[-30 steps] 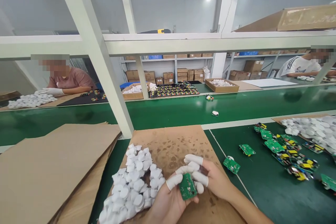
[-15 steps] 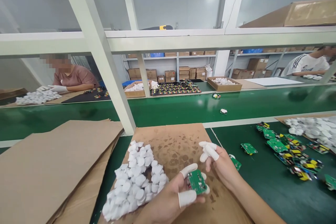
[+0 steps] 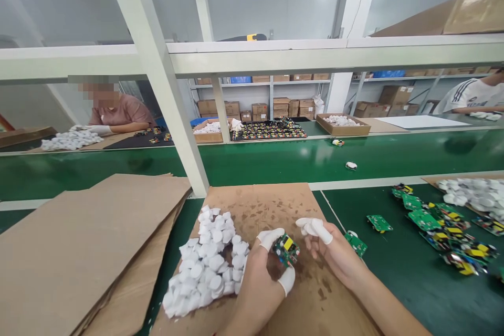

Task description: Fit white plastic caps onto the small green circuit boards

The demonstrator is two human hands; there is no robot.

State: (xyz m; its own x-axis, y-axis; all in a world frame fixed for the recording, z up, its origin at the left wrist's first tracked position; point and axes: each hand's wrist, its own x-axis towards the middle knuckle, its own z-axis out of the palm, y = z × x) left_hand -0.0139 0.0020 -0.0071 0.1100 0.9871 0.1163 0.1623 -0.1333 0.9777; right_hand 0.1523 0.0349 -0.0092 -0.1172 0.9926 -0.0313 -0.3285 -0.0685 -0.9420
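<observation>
A small circuit board [image 3: 286,250] with a yellow block and other parts facing up is in my left hand [image 3: 264,274], gripped between fingertips in white finger covers. My right hand [image 3: 328,247] hovers just to the right of the board, not touching it. Its covered fingers are stretched out side by side, and I see nothing in them. Left of my hands, a heap of white round pads [image 3: 208,262] lies on a brown cardboard sheet [image 3: 263,202]. Close beyond my right wrist is a green board [image 3: 355,244] with a white piece at its edge.
To the right lie a single board [image 3: 379,223], a pile of circuit boards [image 3: 449,231] and more white pads [image 3: 472,191]. Cardboard sheets [image 3: 86,252] are stacked at left. Behind a frame post [image 3: 161,73] runs a green belt [image 3: 252,160] carrying two small items. Two people sit across it.
My left hand has turned the board over, from its green face to its component side. My right hand stays close by with little movement. The whole view has shifted slightly.
</observation>
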